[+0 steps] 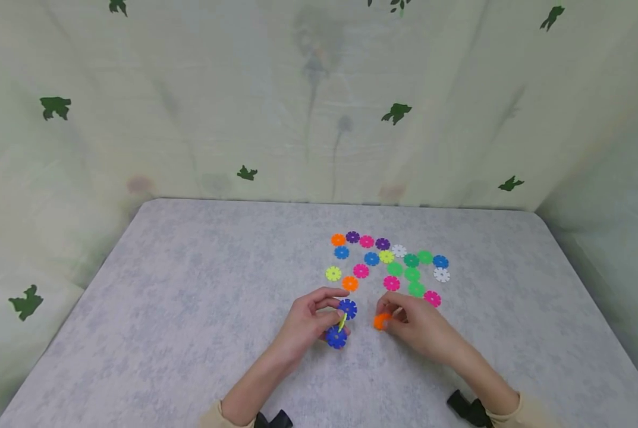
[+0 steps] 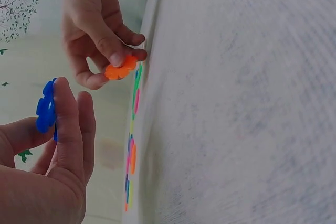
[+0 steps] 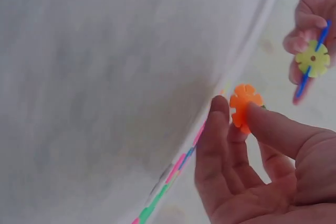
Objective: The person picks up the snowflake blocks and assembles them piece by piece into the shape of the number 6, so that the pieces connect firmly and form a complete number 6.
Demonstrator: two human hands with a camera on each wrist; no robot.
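My left hand pinches a small joined piece: two blue notched discs with a yellow notched disc set crosswise between them. In my right hand, thumb and fingers pinch an orange notched disc, held apart from the joined piece. The right wrist view shows the orange disc's slotted rim beyond my thumb. From the left wrist, one blue disc shows against the fingers, and the yellow disc is hidden. Both hands are above the table, a short gap between them.
Loose notched discs in several colours lie flat on the grey table beyond my hands. Nearest are an orange disc and a pink disc. A pale curtain with green leaf shapes hangs behind the table's far edge.
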